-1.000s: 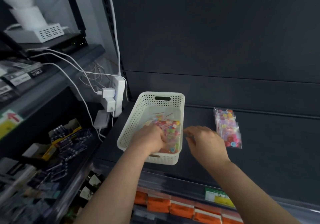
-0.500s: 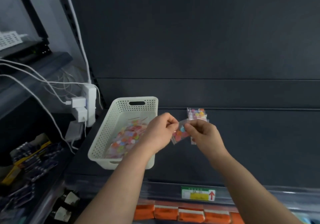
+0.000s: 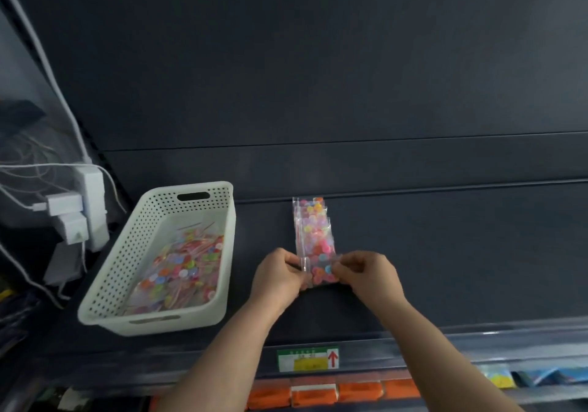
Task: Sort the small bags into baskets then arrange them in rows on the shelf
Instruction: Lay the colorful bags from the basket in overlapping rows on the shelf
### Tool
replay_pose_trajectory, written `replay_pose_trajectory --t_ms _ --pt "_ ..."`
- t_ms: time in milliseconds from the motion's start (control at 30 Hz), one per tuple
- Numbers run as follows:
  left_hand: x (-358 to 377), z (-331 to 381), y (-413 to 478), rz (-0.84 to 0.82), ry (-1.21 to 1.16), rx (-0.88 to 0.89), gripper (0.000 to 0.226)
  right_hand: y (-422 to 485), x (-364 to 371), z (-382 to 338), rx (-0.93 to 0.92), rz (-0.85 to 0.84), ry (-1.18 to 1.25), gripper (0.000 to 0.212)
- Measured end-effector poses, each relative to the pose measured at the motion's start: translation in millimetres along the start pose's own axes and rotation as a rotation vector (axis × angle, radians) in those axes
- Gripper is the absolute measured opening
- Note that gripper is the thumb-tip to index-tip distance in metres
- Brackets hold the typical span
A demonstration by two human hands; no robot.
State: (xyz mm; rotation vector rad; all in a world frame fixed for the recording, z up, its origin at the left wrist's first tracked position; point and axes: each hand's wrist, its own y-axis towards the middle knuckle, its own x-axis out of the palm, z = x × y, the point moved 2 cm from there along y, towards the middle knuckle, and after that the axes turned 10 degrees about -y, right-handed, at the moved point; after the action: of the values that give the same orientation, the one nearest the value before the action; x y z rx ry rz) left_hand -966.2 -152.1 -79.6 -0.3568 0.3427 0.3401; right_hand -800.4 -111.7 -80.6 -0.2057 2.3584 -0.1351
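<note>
The shelf [image 3: 461,268] is a flat, dark, matte deck with a dark panelled back wall. A white plastic basket [image 3: 127,246] stands on its left part. It is rectangular with rounded corners, its walls are pierced with rows of small holes, and each short end has a slot handle. Inside lies a loose heap of bags [image 3: 181,271], clear glossy film holding small round discs in pink, orange, yellow, green and blue.

To the right of the basket and apart from it, a row of bags [image 3: 313,227] runs from the back wall toward the shelf front. These are flat, clear rectangles that overlap one another like shingles.

At the near end of that row, both hands meet on one small bag [image 3: 319,273]. The left hand [image 3: 280,276] has its fingers [image 3: 294,260] curled in and pinching the bag's left edge. The right hand [image 3: 366,273] has its fingers [image 3: 342,265] bent round the right edge in the same way. The bag sits between the two sets of fingers, low over the shelf and touching or overlapping the last bag of the row. I cannot tell whether it rests on the deck.

A green, yellow and white price label [image 3: 308,359] with a red arrow is fixed to the shelf's front edge. Below it are orange packs [image 3: 359,391]. A white power strip [image 3: 92,201] with chargers and cables hangs to the left of the basket.
</note>
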Motion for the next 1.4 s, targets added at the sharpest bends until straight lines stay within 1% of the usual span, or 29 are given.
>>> replay_pose_trajectory --t_ms 167,367,500,567,633,733,833,900,1033,1167,1267,1333,1400 --pt "5 -1 12 0.119 0.071 0.037 0.033 11 4 -9 -0.031 0.111 -0.066 0.018" --pt "8 0 22 0.173 0.194 0.046 0.048 20 11 -11 -0.048 0.144 -0.082 0.020" --pt "6 5 19 0.184 0.213 0.053 0.054 21 11 -10 -0.082 0.172 -0.081 0.022" --pt "4 11 13 0.183 0.220 0.097 0.048 20 9 -14 -0.123 0.190 -0.103 0.023" --pt "-3 20 6 0.181 0.242 0.171 0.033 16 8 -23 -0.177 0.204 -0.171 0.024" --pt "-19 37 -3 0.204 0.266 0.282 0.012 9 8 -43 -0.292 0.228 -0.317 0.021" --pt "-46 46 -11 0.253 0.269 0.322 0.008 2 18 -67 -0.424 0.233 -0.428 0.019" --pt "-70 43 -16 0.300 0.262 0.305 0.005 -4 29 -81 -0.497 0.223 -0.469 0.019" --pt "-122 21 -22 0.412 0.276 0.189 0.003 -14 53 -102 -0.585 0.161 -0.485 0.020" --pt "-161 -6 -26 0.433 0.369 0.075 0.005 -25 70 -116 -0.668 0.163 -0.489 0.016" --pt "-184 -22 -26 0.458 0.419 0.017 0.016 -29 77 -127 -0.707 0.185 -0.466 0.017" --pt "-193 -28 -25 0.444 0.453 0.009 0.018 -30 80 -134 -0.756 0.213 -0.396 0.019" --pt "-195 -33 -23 0.398 0.486 0.006 0.023 -32 84 -138 -0.776 0.195 -0.370 0.023"
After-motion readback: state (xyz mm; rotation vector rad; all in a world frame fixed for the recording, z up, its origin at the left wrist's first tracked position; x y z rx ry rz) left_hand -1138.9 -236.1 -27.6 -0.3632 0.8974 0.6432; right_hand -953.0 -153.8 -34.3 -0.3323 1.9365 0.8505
